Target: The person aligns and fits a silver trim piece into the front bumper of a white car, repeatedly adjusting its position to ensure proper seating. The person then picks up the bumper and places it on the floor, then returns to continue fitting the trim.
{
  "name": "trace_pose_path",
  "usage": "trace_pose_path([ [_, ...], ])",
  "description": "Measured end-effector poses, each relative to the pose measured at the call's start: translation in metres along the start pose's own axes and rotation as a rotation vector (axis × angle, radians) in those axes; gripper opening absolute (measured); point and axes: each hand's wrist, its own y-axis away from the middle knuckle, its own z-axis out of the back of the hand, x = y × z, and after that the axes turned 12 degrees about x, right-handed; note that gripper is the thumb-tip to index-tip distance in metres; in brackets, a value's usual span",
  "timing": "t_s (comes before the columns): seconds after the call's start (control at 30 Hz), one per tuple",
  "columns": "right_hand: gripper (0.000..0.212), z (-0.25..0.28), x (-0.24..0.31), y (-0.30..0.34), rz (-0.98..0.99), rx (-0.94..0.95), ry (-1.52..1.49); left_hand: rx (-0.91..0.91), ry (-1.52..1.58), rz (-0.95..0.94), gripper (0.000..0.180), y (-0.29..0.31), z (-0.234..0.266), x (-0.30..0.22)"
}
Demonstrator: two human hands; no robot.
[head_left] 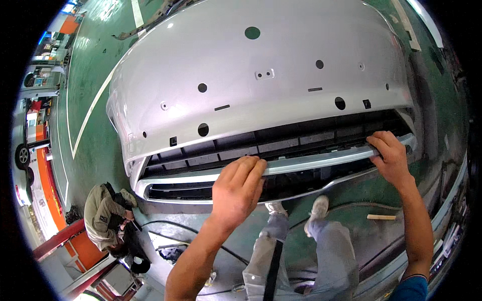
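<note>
A large silver car body panel [281, 45], which looks like a bumper cover, lies in front of me with several holes cut through it. Along its near side runs a black slatted grille [236, 145]. A long, curved chrome trim strip [311, 161] spans this grille from side to side. Near the strip's middle, my left hand [238, 188] is closed over it, fingers bent over the top. Towards the right end, my right hand [390, 156] grips the same strip, with thumb and fingers curled on it. Parts of the strip are hidden under both hands.
A person [108, 218] in light work clothes crouches at the lower left. Dark cables [188, 228] cross the green floor around my shoes [317, 210]. A short wooden piece [381, 217] lies at the right. A car wheel [22, 156] and orange-white equipment stand far left.
</note>
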Motion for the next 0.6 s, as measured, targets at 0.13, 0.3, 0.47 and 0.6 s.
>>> trace_pose_path([
  [0.13,0.039,-0.006,-0.011,0.003,0.084,-0.069,0.001,0.008,-0.032,-0.020,0.040,-0.004,0.003,-0.004],
  [0.3,0.037,-0.020,-0.024,0.003,0.214,-0.133,0.031,0.019,0.009,-0.116,0.037,-0.010,-0.008,-0.002],
  [0.47,0.035,-0.025,-0.044,0.010,0.290,-0.172,0.168,0.094,0.066,-0.118,0.037,-0.011,-0.006,0.007],
  [0.6,0.036,-0.032,-0.056,0.008,0.307,-0.202,0.148,0.078,0.256,-0.045,0.042,0.002,0.004,0.024],
])
